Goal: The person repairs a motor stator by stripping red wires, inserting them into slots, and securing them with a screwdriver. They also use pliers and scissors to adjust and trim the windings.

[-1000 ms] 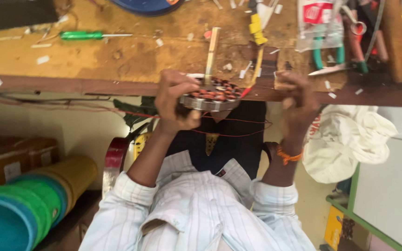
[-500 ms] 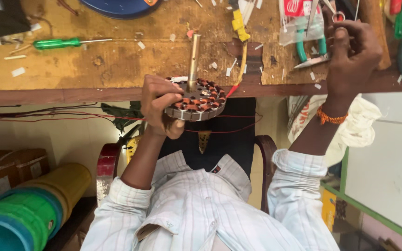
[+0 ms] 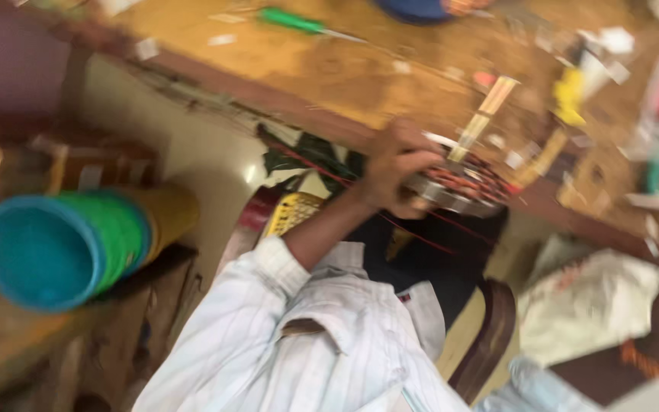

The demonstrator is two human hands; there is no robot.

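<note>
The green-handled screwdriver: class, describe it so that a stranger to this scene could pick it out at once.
Start at the worn wooden workbench that runs across the top of the view. Near its far edge, well left of the left hand gripping the round wire-wound metal part, lies the screwdriver. Its bright green handle and thin metal shaft set it apart from the scraps around it.

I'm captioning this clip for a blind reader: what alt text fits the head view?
A person's left hand grips a round metal stator wound with red wire at the edge of a cluttered wooden workbench. Stacked coloured tubs lie at left; the picture is blurred.
</note>
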